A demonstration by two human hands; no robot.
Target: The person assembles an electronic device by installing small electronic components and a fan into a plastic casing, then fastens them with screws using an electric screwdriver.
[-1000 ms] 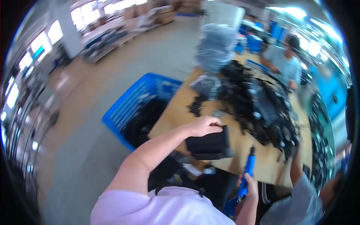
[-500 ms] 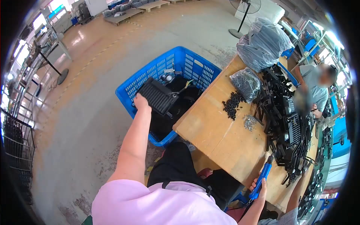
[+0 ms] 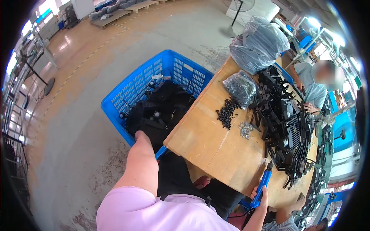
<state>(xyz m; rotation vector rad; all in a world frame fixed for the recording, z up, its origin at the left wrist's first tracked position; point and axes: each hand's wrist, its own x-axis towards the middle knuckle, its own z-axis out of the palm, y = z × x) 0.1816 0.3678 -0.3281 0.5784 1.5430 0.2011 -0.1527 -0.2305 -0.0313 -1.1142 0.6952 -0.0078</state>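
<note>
My left hand reaches down into the blue plastic crate on the floor. Its fingers are hidden among black parts there, so what it holds, if anything, does not show. My right hand is wrapped round a blue electric screwdriver at the table's near edge, its tip pointing up and away. Ahead of that tip lies a heap of black metal parts. A pile of small black pieces and a pile of silver screws or similar small hardware lie on the wooden table.
A large grey plastic-wrapped bundle and a smaller bag stand at the table's far end. Across the heap sits a co-worker; another person's arm reaches in at lower right. A standing fan is behind.
My left hand has gone lower into the crate, and the black ribbed panel it held is no longer recognisable in view. My right hand still grips the screwdriver. The whole view has shifted slightly.
</note>
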